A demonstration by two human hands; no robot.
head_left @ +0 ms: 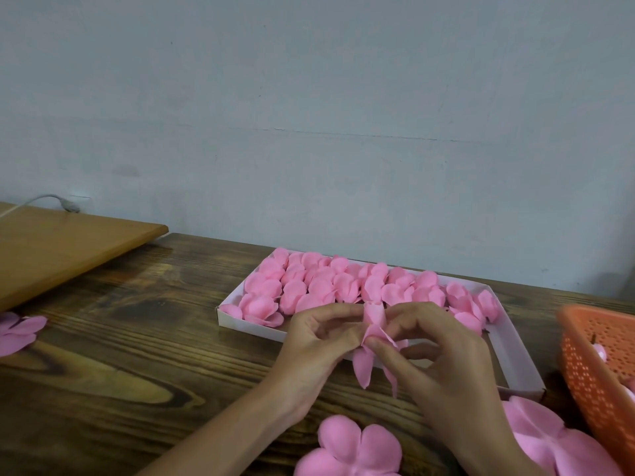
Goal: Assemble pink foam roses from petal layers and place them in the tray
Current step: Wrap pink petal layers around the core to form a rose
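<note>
Both hands hold a half-built pink foam rose (372,324) just in front of the white tray (525,369). My left hand (316,345) pinches its rolled bud from the left, and my right hand (436,352) pinches the folded petal layer from the right. Two petals hang down below the fingers. The tray holds several finished pink roses (323,286), packed in rows across its far and left parts. A flat petal layer (354,448) lies on the table near my forearms, and a second petal layer (549,438) sits to its right.
An orange perforated basket (591,372) stands at the right edge with pink pieces inside. More pink petal layers (17,333) lie at the far left. A lighter wooden board (62,249) rests at the back left, with a white cable (51,201) behind it.
</note>
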